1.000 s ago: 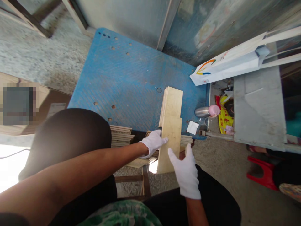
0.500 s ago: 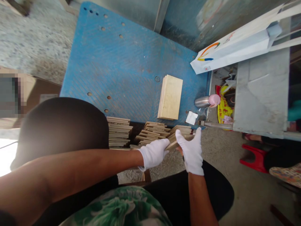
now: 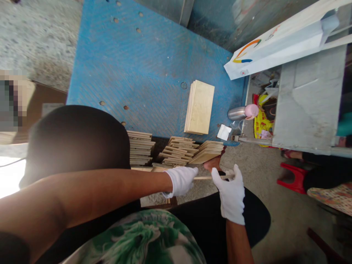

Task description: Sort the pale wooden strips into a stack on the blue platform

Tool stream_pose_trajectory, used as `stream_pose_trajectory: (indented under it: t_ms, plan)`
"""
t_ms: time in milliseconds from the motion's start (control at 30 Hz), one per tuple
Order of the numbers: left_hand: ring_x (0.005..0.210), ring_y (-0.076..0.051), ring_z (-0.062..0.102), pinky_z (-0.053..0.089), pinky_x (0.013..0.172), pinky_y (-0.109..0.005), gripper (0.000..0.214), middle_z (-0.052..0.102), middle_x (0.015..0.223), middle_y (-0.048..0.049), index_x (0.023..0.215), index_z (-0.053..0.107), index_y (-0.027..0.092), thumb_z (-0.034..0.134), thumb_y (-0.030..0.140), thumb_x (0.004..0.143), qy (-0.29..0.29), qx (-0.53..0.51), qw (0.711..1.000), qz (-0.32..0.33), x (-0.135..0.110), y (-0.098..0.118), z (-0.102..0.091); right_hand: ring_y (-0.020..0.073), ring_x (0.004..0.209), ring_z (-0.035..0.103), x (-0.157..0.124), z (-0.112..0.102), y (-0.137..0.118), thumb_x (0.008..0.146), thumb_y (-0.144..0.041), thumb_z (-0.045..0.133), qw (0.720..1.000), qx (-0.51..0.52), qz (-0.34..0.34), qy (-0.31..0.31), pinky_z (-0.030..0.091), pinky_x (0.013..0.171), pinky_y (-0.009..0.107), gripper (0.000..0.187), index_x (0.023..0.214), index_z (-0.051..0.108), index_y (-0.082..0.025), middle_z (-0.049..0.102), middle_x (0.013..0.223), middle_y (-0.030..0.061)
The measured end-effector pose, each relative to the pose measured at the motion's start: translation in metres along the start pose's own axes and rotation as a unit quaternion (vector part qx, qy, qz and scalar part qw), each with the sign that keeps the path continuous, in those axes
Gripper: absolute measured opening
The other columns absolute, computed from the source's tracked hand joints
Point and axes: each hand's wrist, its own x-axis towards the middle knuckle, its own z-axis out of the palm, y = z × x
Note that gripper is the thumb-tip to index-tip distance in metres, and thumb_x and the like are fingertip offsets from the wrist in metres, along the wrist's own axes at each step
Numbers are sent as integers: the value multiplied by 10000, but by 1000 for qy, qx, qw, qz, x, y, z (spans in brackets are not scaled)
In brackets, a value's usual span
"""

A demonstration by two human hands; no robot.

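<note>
Both my hands wear white gloves and hold one thin wooden board (image 3: 203, 178), seen nearly edge-on above my lap. My left hand (image 3: 182, 181) is closed on its left end. My right hand (image 3: 230, 196) grips the right end, with the thumb on the near side and the fingers partly hidden. Just beyond the board lean stacked wooden boards: a right stack (image 3: 207, 151), a middle stack (image 3: 178, 151) and a left stack (image 3: 139, 147), all beside the blue platform's near edge. A small neat pile of pale boards (image 3: 200, 107) lies on the blue platform (image 3: 148, 77).
Right of the pile are a white paper piece (image 3: 224, 132) and a steel flask with pink lid (image 3: 239, 112). A white bag (image 3: 275, 47) leans by a grey metal surface (image 3: 308, 106). A dark rounded object (image 3: 79, 139) stands left. Another person sits near a red stool (image 3: 294, 178).
My hands have drawn the board away from the right stack toward my body, and it has turned from tilted to nearly edge-on. The right stack is now uncovered. The view has shifted slightly.
</note>
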Motion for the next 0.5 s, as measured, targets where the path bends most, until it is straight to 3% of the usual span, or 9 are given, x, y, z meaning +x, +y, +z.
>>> stream_pose_trajectory:
  t_ms: [67,167,333,500]
  plan:
    - [978,-349,675,530,795,-413,567,677,1093,-239,1326,496,42,555,292,820,-9,28,999,-23,0,-2,0,311,1057,621,0,-5,-8,614,-621,682,998,-40,1,42,503,925,416,990,1419,409,-114,613,1164,160]
    - [905,-394,687,546,736,-457,428,707,984,-245,1148,648,27,601,243,782,-65,80,994,-24,-2,0,-6,344,1065,608,6,-7,-21,581,-570,731,993,-86,3,78,486,942,441,976,1392,462,-99,606,1175,180]
    - [944,-386,685,545,834,-474,286,720,963,-244,982,753,49,679,111,713,-143,167,976,16,-5,6,-12,372,1190,510,29,11,-21,588,-602,733,994,-95,43,36,441,983,460,1019,1396,446,-53,514,1286,261]
    - [879,-391,693,536,838,-511,227,734,812,-218,791,787,90,751,33,574,-143,163,976,-4,-2,3,-10,365,1271,403,49,46,-6,593,-603,726,995,-89,35,8,404,1019,449,1005,1381,445,-44,524,1263,246]
